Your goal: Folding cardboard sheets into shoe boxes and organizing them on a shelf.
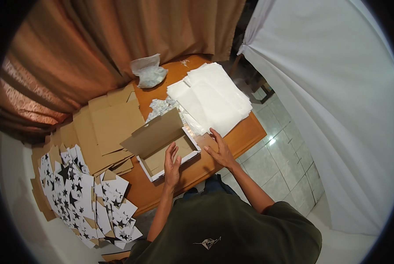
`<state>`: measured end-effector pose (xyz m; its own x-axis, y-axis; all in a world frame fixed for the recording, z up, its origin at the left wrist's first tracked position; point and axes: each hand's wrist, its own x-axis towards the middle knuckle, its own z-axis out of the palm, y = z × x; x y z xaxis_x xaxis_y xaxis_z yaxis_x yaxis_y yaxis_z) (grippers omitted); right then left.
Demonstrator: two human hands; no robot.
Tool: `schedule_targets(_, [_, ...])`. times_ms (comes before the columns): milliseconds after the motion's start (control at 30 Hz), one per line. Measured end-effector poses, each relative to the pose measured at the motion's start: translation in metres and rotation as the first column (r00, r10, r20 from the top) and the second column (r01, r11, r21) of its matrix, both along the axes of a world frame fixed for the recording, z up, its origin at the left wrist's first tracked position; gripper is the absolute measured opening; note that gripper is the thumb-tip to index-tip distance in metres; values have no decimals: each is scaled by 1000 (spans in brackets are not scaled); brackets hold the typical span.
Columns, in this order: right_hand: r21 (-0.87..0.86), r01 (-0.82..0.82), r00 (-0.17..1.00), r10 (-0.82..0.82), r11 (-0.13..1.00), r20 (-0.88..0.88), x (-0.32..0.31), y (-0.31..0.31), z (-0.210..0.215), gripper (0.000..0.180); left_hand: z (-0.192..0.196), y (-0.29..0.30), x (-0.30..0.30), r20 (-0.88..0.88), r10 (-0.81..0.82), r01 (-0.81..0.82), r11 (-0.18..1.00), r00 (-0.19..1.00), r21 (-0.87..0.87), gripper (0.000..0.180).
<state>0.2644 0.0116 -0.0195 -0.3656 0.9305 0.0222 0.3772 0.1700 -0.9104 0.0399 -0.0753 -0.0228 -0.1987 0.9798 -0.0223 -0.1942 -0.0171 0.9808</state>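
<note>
An open cardboard box [189, 156], white outside and brown inside, sits near the table's front edge. Its lid [155, 128] stands raised along the far side, and I see nothing lying in it. My left hand [172, 167] is over the front wall of the box, fingers extended and a little apart; whether it touches the box I cannot tell. Just past the box's right end, my right hand [220, 150] hovers with fingers and thumb spread, holding nothing. Beyond it lies a stack of white paper sheets [219, 97].
Flat brown cardboard pieces [113, 121] cover the table's left side, with star-printed white pieces [71, 193] nearer me. Behind the box are crumpled pale shreds [162, 107] and a clear plastic bag [150, 74]. A brown curtain [104, 35] hangs behind, white cloth [328, 79] at right.
</note>
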Motion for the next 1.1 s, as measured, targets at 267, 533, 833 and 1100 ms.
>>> schedule_targets(267, [-6, 152, 988, -152, 988, -23, 72, 46, -17, 74, -11, 60, 52, -2, -92, 92, 995, 996, -27, 61])
schedule_targets(533, [-57, 49, 997, -52, 997, -53, 132, 132, -46, 73, -35, 117, 112, -55, 42, -50, 988, 998, -149, 64])
schedule_targets(833, [-114, -125, 992, 121, 986, -39, 150, 231, -79, 64, -67, 174, 136, -360, 136, -281, 877, 923, -390, 65])
schedule_targets(1100, [-98, -121, 986, 132, 988, 105, 119, 282, -105, 61, -120, 222, 107, -611, 141, -514, 701, 779, -494, 63])
